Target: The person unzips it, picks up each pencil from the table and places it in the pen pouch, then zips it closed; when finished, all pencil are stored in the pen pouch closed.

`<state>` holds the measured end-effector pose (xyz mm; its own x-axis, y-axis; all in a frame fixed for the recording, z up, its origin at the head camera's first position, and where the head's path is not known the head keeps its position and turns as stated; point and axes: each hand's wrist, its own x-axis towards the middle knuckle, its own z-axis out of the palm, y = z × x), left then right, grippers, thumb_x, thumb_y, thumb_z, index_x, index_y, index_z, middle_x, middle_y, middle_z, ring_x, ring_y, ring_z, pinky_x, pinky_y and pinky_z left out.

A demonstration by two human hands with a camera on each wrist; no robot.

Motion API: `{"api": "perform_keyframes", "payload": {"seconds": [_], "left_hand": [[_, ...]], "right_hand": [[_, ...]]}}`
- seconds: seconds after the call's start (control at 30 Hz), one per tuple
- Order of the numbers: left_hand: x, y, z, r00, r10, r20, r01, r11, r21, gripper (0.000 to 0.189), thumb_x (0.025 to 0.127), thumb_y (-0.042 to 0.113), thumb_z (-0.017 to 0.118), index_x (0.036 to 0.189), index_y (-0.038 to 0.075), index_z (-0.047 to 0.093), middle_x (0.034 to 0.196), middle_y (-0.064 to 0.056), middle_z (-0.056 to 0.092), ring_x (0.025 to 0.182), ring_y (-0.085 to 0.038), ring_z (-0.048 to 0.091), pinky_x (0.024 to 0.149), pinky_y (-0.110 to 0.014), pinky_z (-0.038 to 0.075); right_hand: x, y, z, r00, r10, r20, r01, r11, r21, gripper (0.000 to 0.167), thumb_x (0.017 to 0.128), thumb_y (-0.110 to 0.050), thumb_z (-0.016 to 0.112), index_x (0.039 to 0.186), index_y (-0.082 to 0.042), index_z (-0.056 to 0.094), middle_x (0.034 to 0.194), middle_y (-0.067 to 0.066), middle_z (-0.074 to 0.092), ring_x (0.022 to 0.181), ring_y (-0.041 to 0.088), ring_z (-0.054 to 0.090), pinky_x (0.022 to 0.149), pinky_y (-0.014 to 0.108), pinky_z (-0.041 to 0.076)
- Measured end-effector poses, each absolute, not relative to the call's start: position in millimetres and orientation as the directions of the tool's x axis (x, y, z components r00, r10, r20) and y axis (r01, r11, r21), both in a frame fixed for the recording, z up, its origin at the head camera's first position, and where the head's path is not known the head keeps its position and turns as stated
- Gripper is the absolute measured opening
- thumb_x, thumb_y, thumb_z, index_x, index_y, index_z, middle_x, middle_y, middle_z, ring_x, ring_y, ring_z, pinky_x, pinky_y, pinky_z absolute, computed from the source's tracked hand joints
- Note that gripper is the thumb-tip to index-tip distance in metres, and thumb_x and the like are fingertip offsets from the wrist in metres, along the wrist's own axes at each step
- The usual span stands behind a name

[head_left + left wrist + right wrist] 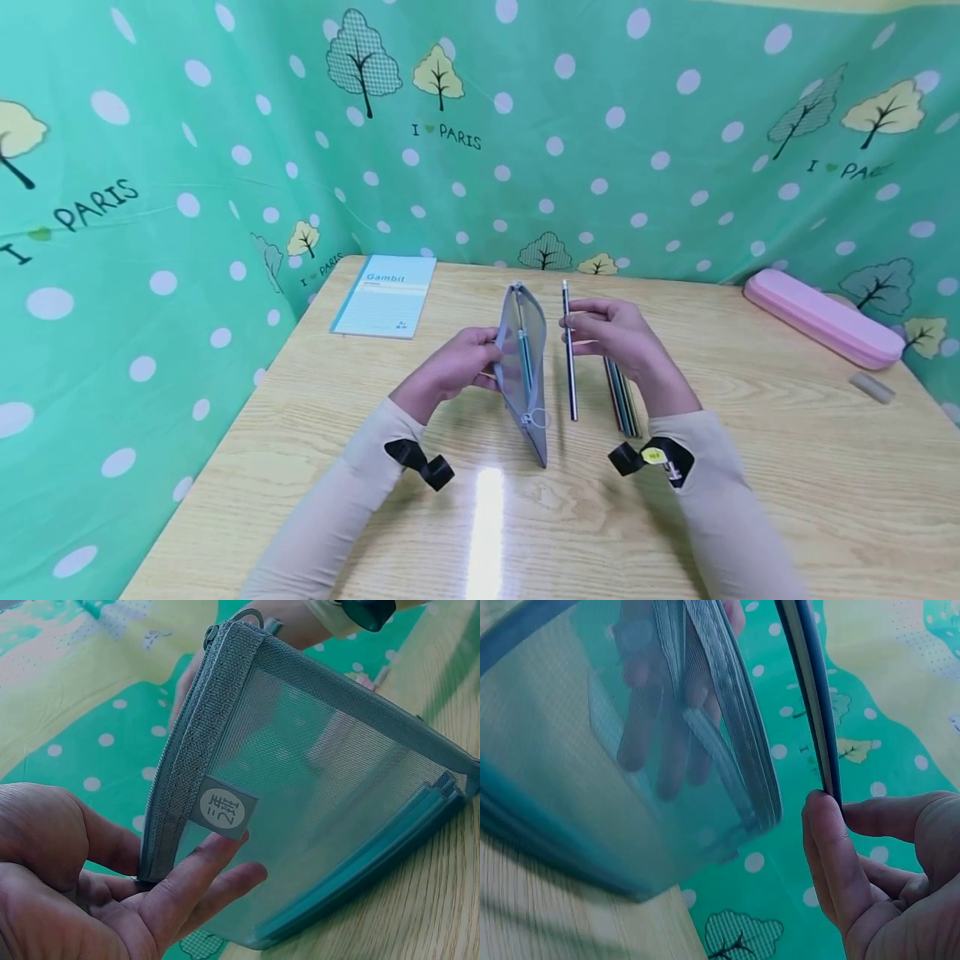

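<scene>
My left hand grips the side of a grey mesh zip pouch, which stands on the table with its zipped top gaping. In the left wrist view, fingers lie against its see-through wall beside a small label. Several teal pencils rest inside, along the bottom. Just right of the pouch, my right hand pinches a dark striped pencil between thumb and fingertips, apart from the pouch. Under the right wrist, more pencils lie in a bunch on the tabletop, partly hidden by the hand.
A white and blue notebook lies at the back left of the wooden table. Toward the back right sit a pink pencil case and a small greyish block. A green dotted cloth hangs behind and to the left.
</scene>
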<state>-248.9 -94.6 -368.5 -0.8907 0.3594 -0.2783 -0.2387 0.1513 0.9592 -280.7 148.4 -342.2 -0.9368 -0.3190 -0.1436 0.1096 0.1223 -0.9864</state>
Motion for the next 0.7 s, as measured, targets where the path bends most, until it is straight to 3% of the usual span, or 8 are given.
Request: {"api": "perform_keyframes", "payload": {"seconds": [0.3, 0.53, 0.7], "left_hand": [[-251, -95, -367, -0.891, 0.358, -0.281, -0.238, 0.158, 0.958, 0.048, 0.104, 0.002, 0.041, 0.152, -0.007, 0.043, 0.136, -0.029, 0.060, 0.108, -0.038, 0.070, 0.082, -0.039, 0.065], [-253, -94, -368, -0.889, 0.353, -0.291, -0.249, 0.160, 0.955, 0.049, 0.105, 0.003, 0.041, 0.153, -0.005, 0.041, 0.146, -0.026, 0.055, 0.117, -0.041, 0.067, 0.087, -0.042, 0.064], [-253, -95, -369, -0.890, 0.352, -0.289, -0.247, 0.160, 0.956, 0.049, 0.105, 0.002, 0.040, 0.153, -0.006, 0.041, 0.146, -0.026, 0.054, 0.113, -0.041, 0.068, 0.085, -0.040, 0.064]], "right_hand": [[-284, 121, -336, -0.935, -0.327, -0.136, 0.102, 0.117, -0.988, 0.047, 0.102, -0.005, 0.059, 0.143, 0.014, 0.047, 0.117, 0.018, 0.068, 0.089, 0.014, 0.071, 0.081, 0.027, 0.064], [-285, 108, -333, -0.937, -0.327, -0.121, 0.106, 0.064, -0.992, 0.048, 0.101, -0.003, 0.060, 0.144, 0.015, 0.047, 0.113, 0.017, 0.067, 0.083, 0.012, 0.071, 0.078, 0.027, 0.064], [-286, 101, -332, -0.938, -0.323, -0.125, 0.118, 0.042, -0.992, 0.048, 0.101, 0.000, 0.060, 0.144, 0.015, 0.047, 0.112, 0.016, 0.067, 0.079, 0.010, 0.070, 0.075, 0.024, 0.064]]}}
